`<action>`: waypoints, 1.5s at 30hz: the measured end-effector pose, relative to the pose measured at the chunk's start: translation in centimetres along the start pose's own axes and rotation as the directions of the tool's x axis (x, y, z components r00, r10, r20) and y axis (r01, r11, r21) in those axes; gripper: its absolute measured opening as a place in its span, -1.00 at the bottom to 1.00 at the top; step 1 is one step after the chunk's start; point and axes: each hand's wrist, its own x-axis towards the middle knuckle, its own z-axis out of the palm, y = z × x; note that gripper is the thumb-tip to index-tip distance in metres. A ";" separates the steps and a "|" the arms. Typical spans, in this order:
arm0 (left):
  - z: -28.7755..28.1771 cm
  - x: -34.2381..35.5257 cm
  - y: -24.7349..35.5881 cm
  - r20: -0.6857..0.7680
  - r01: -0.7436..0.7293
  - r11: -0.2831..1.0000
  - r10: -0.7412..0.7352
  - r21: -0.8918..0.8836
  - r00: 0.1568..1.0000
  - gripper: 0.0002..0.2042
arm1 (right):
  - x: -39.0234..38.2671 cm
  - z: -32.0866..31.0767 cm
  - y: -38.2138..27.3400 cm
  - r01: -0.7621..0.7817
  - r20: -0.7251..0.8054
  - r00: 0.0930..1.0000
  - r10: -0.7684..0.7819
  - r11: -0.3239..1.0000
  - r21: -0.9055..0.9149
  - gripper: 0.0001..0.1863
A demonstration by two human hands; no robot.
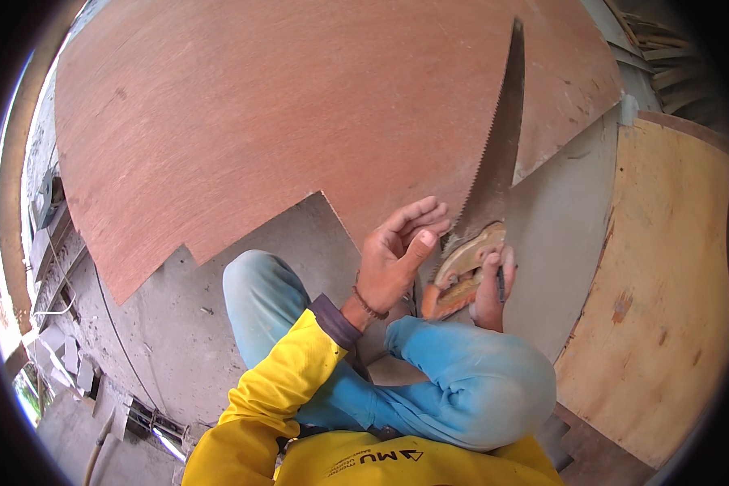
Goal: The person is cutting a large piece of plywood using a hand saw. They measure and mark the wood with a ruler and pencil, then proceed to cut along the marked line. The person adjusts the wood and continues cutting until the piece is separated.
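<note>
Sitting with folded legs in faded blue trousers [478, 381] and a bright yellow jacket [271, 385] on a grey concrete floor [166, 340], with jumbled grey scraps [61, 356] at the left. Facing a broad reddish-brown plywood sheet [259, 146] with a stepped near edge, across the far side. Holding up the bare left hand [387, 263] near the middle, opening it with nothing in the palm, curling the fingers lightly and setting the thumb apart. Pointing away on the right of that hand: a long, tapering grey steel handsaw [500, 154] with a tan-and-orange handle [462, 261], running its long axis from near to far, leaning slightly right toward the tip and turning its toothed edge left, just beside the left fingertips. Touching the handle's right side with the bare right hand [488, 297], the nearer of the two, beside a slim dark object [501, 289] too small to identify; showing too little to tell whether gripping. Placing the handsaw between both hands at the handle, reaching beyond them over the sheet. Lying farthest right: a pale tan wooden panel [648, 308].
</note>
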 end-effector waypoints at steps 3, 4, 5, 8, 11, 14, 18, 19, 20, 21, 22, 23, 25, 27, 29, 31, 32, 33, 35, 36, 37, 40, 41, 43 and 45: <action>-6.3 -1.4 -3.9 -0.514 0.061 0.960 0.092 0.273 0.853 -0.50 | 0.8 0.4 -0.5 -0.145 -0.300 0.944 0.134 0.989 -0.016 -0.66; -7.3 -1.3 -3.6 -0.753 0.190 0.949 0.070 0.253 0.655 -0.51 | 1.3 -0.2 0.2 -0.122 -0.331 0.936 0.121 0.992 0.017 -0.65; -8.2 -0.7 -3.4 -0.783 0.151 0.982 -0.002 0.117 0.622 -0.43 | 1.6 -1.3 1.4 -0.098 -0.360 0.927 0.109 0.994 0.050 -0.63; -10.4 1.7 -1.4 -0.745 -0.124 0.972 -0.069 -0.200 0.664 -0.25 | 2.0 -2.0 1.8 -0.093 -0.415 0.902 0.116 0.993 0.076 -0.62; -12.8 2.5 -0.7 -0.703 -0.292 0.864 -0.096 -0.411 0.705 -0.25 | 2.5 -2.4 1.7 -0.016 -0.386 0.922 0.014 1.000 -0.004 -0.62; -12.5 2.6 -0.2 -0.737 -0.306 0.866 -0.100 -0.395 0.668 -0.38 | 3.4 -2.2 0.6 0.064 -0.362 0.930 -0.066 0.998 -0.018 -0.62; -12.8 2.1 1.5 -0.755 -0.261 0.932 -0.019 -0.250 0.656 -0.49 | 4.5 -1.3 -2.8 0.107 -0.295 0.947 -0.130 0.990 -0.094 -0.56; -12.8 1.9 1.8 -0.739 -0.237 0.951 0.016 -0.196 0.674 -0.50 | 4.7 -1.1 -3.6 0.112 -0.292 0.945 -0.146 0.985 -0.129 -0.55; -12.8 2.0 2.2 -0.723 -0.241 0.957 0.052 -0.161 0.688 -0.52 | 5.2 -1.1 -4.1 0.141 -0.327 0.931 -0.163 0.986 -0.092 -0.52; -12.6 1.9 2.5 -0.709 -0.242 0.962 0.082 -0.128 0.700 -0.53 | 5.8 -1.2 -4.9 0.165 -0.361 0.916 -0.175 0.985 -0.060 -0.49; -12.4 1.9 2.9 -0.692 -0.241 0.966 0.110 -0.096 0.714 -0.54 | 6.2 -1.2 -5.8 0.190 -0.398 0.898 -0.186 0.981 -0.029 -0.46; -12.1 2.2 3.3 -0.665 -0.247 0.966 0.133 -0.078 0.734 -0.54 | 6.5 -1.2 -6.8 0.196 -0.421 0.889 -0.177 0.981 0.000 -0.44; -12.3 1.5 4.8 -0.641 -0.271 0.962 0.197 -0.017 0.742 -0.55 | 6.6 0.4 -10.1 0.186 -0.429 0.893 -0.136 0.980 0.076 -0.37; -12.6 1.2 5.4 -0.627 -0.263 0.965 0.206 0.002 0.751 -0.55 | 6.3 0.7 -12.6 0.161 -0.410 0.907 -0.101 0.980 0.113 -0.31; -12.3 1.1 5.5 -0.603 -0.246 0.969 0.190 -0.010 0.774 -0.55 | 7.5 -1.7 -13.9 0.197 -0.363 0.923 -0.131 0.968 0.152 -0.29; -12.2 1.0 5.8 -0.582 -0.224 0.974 0.169 -0.023 0.795 -0.55 | 8.0 -3.3 -15.1 0.228 -0.285 0.943 -0.169 0.956 0.186 -0.34; -12.3 1.0 5.7 -0.577 -0.217 0.976 0.159 -0.033 0.801 -0.55 | 7.9 -3.7 -15.8 0.242 -0.246 0.950 -0.190 0.949 0.203 -0.36; -12.4 0.9 5.5 -0.573 -0.207 0.977 0.145 -0.044 0.807 -0.55 | 7.5 -3.8 -16.5 0.237 -0.229 0.955 -0.191 0.952 0.195 -0.39; -12.8 0.9 5.2 -0.557 -0.189 0.979 0.114 -0.079 0.823 -0.55 | 6.8 -3.9 -18.1 0.228 -0.194 0.962 -0.194 0.958 0.175 -0.45; -12.8 0.9 5.3 -0.547 -0.179 0.979 0.095 -0.102 0.832 -0.54 | 6.2 -3.7 -18.5 0.218 -0.184 0.965 -0.185 0.959 0.180 -0.47; -12.9 0.9 5.4 -0.537 -0.169 0.978 0.076 -0.125 0.840 -0.54 | 5.5 -3.1 -18.8 0.209 -0.173 0.969 -0.177 0.960 0.185 -0.49; -13.3 0.3 5.3 -0.536 -0.159 0.979 0.068 -0.125 0.841 -0.50 | 3.5 -0.9 -18.0 0.214 -0.035 0.977 -0.211 0.963 0.163 -0.60; -13.6 0.0 5.5 -0.536 -0.161 0.980 0.072 -0.120 0.841 -0.49 | 2.9 -0.1 -17.2 0.224 0.028 0.973 -0.231 0.963 0.148 -0.64; -13.8 -0.3 5.5 -0.529 -0.160 0.980 0.073 -0.122 0.846 -0.45 | 1.3 1.1 -15.9 0.194 0.123 0.971 -0.205 0.977 0.091 -0.69; -13.9 -0.5 5.6 -0.523 -0.106 0.993 0.061 -0.057 0.850 -0.44 | 0.2 2.2 -14.0 0.143 0.189 0.970 -0.154 0.987 0.068 -0.71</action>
